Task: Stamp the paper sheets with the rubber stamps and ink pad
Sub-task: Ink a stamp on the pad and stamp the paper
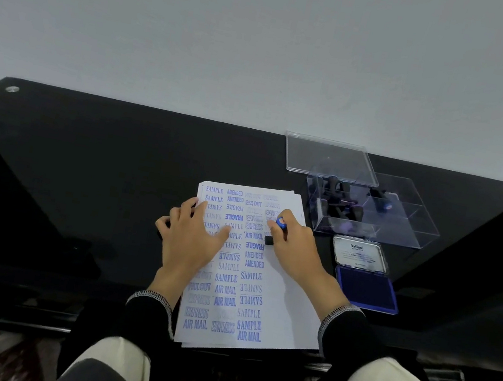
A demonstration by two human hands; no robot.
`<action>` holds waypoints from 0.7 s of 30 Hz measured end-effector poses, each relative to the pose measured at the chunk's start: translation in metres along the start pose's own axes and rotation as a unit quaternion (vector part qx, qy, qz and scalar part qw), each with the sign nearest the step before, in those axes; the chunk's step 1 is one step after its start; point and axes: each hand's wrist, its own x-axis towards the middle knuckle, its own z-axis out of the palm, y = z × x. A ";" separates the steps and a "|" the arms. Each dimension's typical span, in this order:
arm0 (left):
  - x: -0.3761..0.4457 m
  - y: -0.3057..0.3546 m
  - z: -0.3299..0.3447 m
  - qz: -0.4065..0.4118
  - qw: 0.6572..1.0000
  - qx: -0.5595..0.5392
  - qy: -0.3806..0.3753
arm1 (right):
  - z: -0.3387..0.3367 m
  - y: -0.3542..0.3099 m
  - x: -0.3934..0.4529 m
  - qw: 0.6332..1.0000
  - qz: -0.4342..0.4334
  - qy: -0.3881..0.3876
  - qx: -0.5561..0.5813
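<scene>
A stack of white paper sheets (287,311) lies on the black glass table (96,182), its top sheet covered with blue stamped words such as SAMPLE, AIR MAIL and EXPRESS. My left hand (193,240) rests flat on the left part of the sheet, fingers spread. My right hand (295,246) grips a black rubber stamp (277,230) with a blue top, its base down on the paper's upper right. To the right of the paper an open blue ink pad (366,289) lies with its lid (360,255) folded back.
A clear plastic box (402,227) holding several black-handled stamps stands behind the ink pad, its clear lid (331,158) propped at the far edge. A pale wall rises behind the table. My knees show under the near edge.
</scene>
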 end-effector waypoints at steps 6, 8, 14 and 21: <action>0.000 0.001 0.000 0.003 1.000 0.002 0.003 | 0.006 0.004 -0.009 1.000 -0.014 0.026 0.003; -0.001 0.001 0.000 0.003 1.000 0.004 0.005 | 0.008 0.004 -0.015 0.999 -0.023 0.042 -0.002; -0.001 0.001 0.001 0.007 1.000 0.008 0.008 | 0.011 0.003 -0.020 0.997 -0.028 0.063 -0.023; -0.002 0.001 0.000 0.007 1.000 0.007 0.007 | 0.002 -0.002 -0.003 0.999 -0.006 0.013 -0.046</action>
